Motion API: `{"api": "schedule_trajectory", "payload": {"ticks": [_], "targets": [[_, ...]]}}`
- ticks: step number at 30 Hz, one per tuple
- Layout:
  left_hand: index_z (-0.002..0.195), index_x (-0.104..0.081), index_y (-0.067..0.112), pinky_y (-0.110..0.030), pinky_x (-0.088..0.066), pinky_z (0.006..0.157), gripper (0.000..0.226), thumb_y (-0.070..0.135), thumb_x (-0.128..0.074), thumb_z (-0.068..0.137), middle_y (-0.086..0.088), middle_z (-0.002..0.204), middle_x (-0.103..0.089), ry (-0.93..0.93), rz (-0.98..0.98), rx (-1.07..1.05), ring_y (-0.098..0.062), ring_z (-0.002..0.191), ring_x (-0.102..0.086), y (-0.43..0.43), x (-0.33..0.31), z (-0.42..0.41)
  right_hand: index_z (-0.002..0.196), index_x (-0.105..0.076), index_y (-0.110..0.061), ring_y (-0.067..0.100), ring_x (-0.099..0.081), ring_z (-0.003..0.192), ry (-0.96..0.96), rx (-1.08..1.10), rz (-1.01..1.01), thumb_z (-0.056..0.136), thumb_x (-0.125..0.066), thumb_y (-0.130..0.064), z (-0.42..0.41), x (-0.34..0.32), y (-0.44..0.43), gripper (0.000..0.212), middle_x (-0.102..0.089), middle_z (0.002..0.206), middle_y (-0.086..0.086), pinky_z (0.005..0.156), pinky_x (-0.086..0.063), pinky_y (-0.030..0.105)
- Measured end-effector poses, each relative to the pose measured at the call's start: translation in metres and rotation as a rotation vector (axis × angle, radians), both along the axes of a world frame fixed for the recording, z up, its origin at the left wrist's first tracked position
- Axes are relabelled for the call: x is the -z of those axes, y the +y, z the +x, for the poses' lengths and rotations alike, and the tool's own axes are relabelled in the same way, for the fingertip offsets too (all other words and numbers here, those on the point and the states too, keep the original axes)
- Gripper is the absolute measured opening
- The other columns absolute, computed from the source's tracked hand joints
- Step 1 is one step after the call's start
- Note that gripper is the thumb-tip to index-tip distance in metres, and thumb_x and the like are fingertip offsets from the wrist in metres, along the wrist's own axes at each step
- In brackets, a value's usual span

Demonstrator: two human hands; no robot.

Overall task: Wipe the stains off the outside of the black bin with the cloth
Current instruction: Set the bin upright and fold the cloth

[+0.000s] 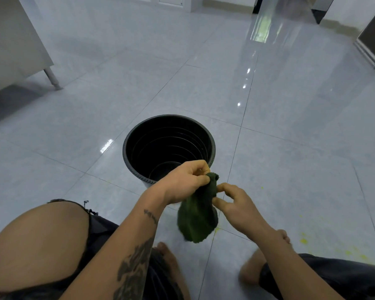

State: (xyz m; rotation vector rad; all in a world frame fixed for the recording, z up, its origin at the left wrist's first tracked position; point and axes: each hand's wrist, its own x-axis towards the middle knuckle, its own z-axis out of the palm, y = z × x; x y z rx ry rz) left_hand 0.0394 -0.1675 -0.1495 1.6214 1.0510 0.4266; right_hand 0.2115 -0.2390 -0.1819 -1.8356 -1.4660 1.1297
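A: Left hand (183, 184)?
B: Fingers curled tight, pinching top corner of cloth (197, 217).

A: Right hand (236, 204)?
B: Thumb and forefinger narrow, nipping cloth edge just below left fingertips; other fingers loosely bent.

A: Cloth?
B: Dark green, hanging bunched below both grips, clear of floor (279, 118).

A: Bin (169, 146)?
B: Black, upright, open mouth up, just beyond left knuckles. Near rim hidden behind left hand. Not touched by cloth. Outside wall barely visible; stains there cannot be judged.

A: Elsewhere?
B: Yellow specks (304, 241) on tiles right of right wrist.
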Motion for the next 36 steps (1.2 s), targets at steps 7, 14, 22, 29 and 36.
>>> {"api": "schedule_trajectory", "payload": {"ticks": [7, 14, 22, 29, 36], "targets": [[0.088, -0.057, 0.012, -0.032, -0.052, 0.069, 0.011, 0.012, -0.054, 0.099, -0.012, 0.08, -0.056, -0.131, -0.056, -0.113, -0.018, 0.073, -0.054, 0.004, -0.021, -0.012, 0.123, -0.056, -0.021, 0.024, -0.066, 0.108, 0.463, -0.111, -0.198, 0.078, -0.074, -0.027, 0.006, -0.012, 0.005, 0.049, -0.069, 0.116, 0.004, 0.089, -0.057, 0.039], [0.088, -0.056, 0.01, -0.034, -0.061, 0.068, 0.012, 0.011, -0.053, 0.099, -0.027, 0.097, -0.065, -0.176, -0.163, -0.233, -0.039, 0.091, -0.068, 0.011, -0.028, -0.03, 0.101, -0.067, -0.019, 0.025, -0.066, 0.093, 0.11, -0.069, -0.03, 0.094, -0.055, -0.01, -0.021, -0.034, 0.038, 0.016, -0.071, 0.096, 0.007, 0.082, -0.057, 0.041], [0.099, -0.06, 0.025, -0.037, -0.059, 0.074, 0.014, 0.013, -0.055, 0.094, -0.004, 0.1, -0.066, -0.031, 0.061, -0.592, -0.021, 0.092, -0.067, 0.027, -0.016, -0.042, 0.129, -0.05, -0.029, 0.02, -0.059, 0.1, -0.225, -0.05, 0.201, 0.092, -0.061, -0.018, -0.036, -0.041, 0.104, 0.04, -0.059, 0.112, 0.001, 0.08, -0.054, 0.033], [0.116, -0.055, 0.03, -0.046, -0.045, 0.094, 0.033, 0.023, -0.061, 0.084, 0.004, 0.107, -0.056, 0.503, 0.26, -0.316, -0.021, 0.101, -0.055, 0.012, 0.029, -0.017, 0.138, -0.036, -0.026, 0.024, -0.047, 0.12, -0.309, 0.083, 0.23, 0.09, -0.058, -0.013, -0.026, 0.0, 0.068, 0.054, -0.037, 0.139, 0.004, 0.089, -0.05, 0.033], [0.105, -0.06, 0.031, -0.051, -0.022, 0.11, 0.018, 0.026, -0.057, 0.087, 0.005, 0.098, -0.061, 0.63, 0.324, -0.295, -0.021, 0.101, -0.058, 0.002, 0.05, -0.003, 0.143, -0.043, -0.026, 0.026, -0.038, 0.13, -0.607, -0.21, 0.2, 0.09, -0.054, -0.007, -0.019, 0.02, 0.054, 0.058, -0.031, 0.152, 0.002, 0.1, -0.05, 0.042]]}}
